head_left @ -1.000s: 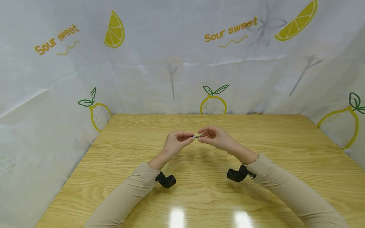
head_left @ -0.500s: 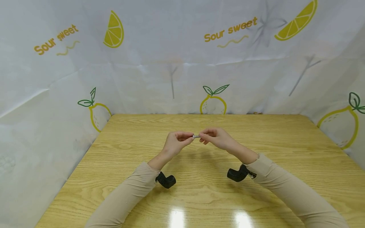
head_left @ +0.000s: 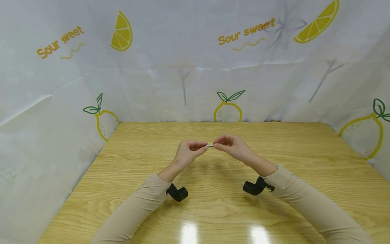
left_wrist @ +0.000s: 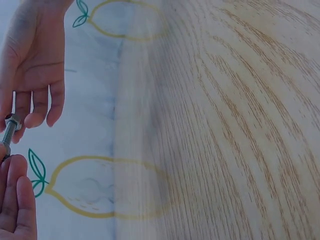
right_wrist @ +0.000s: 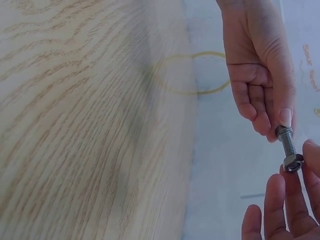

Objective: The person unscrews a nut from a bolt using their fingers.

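Only the wrist views distinguish nut (right_wrist: 292, 163) from bolt (right_wrist: 288, 145).

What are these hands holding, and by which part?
A bolt: the left hand pinches one end, the right hand pinches the nut near the other.

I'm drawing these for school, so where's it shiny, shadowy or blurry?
Head view: two white glare patches on the table near the bottom, soft shadows below the left hand and right hand; left wrist view: dim, table edge hazily blending into the lemon backdrop; right wrist view: dim, similar hazy edge, but threads on the bolt show.
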Demonstrator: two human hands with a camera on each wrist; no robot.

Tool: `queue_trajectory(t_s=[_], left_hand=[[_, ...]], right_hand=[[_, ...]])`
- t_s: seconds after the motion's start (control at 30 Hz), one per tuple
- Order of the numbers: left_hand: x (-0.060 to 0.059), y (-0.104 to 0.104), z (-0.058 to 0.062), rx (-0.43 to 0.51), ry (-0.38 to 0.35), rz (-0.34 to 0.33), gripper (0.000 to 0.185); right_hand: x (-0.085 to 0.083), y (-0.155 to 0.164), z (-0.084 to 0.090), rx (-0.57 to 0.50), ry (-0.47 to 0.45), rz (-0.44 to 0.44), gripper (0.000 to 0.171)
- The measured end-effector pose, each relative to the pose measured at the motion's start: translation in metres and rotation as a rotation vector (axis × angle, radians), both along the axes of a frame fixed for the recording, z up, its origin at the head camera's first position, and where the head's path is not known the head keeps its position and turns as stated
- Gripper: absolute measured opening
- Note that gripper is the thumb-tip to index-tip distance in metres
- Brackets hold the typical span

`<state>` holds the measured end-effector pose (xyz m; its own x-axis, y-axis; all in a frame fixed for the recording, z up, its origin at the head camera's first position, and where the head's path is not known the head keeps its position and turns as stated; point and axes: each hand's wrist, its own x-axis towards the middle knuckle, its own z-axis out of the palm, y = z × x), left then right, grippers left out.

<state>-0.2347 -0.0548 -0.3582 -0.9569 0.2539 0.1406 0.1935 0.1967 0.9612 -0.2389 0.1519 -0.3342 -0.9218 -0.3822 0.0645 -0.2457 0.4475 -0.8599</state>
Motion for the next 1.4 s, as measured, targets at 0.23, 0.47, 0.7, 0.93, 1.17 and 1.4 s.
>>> queue_trajectory(t_s=[0.23, 0.47, 0.7, 0.93, 1.17, 1.4], left_hand=[[0.0002, 0.0004, 0.0004, -0.004, -0.002, 0.007, 0.024], [-0.0011, 0.0, -0.0005, 0.0, -0.005, 0.015, 0.024], [-0.0021, 0.0003, -0.0017, 0.013, -0.001, 0.007, 0.025], [-0.0012, 0.0003, -0.001, 0.002, 0.007, 0.012, 0.023], [-0.0018, 0.0004, -0.0028, 0.005, 0.024, 0.003, 0.025], [-0.0015, 0.0001, -0.0022, 0.009, 0.013, -0.001, 0.026]], right_hand=[[-0.0021, 0.0006, -0.0029, -0.023, 0.002, 0.019, 0.032], [-0.0025, -0.0006, -0.0042, -0.025, -0.043, 0.052, 0.035], [-0.0029, -0.0003, -0.0048, -0.006, -0.056, 0.062, 0.032], [-0.0028, 0.0, -0.0021, -0.02, -0.08, 0.053, 0.033], [-0.0011, -0.0001, -0.0017, -0.053, -0.061, 0.065, 0.033], [-0.0013, 0.001, -0.0031, -0.044, -0.057, 0.059, 0.035]])
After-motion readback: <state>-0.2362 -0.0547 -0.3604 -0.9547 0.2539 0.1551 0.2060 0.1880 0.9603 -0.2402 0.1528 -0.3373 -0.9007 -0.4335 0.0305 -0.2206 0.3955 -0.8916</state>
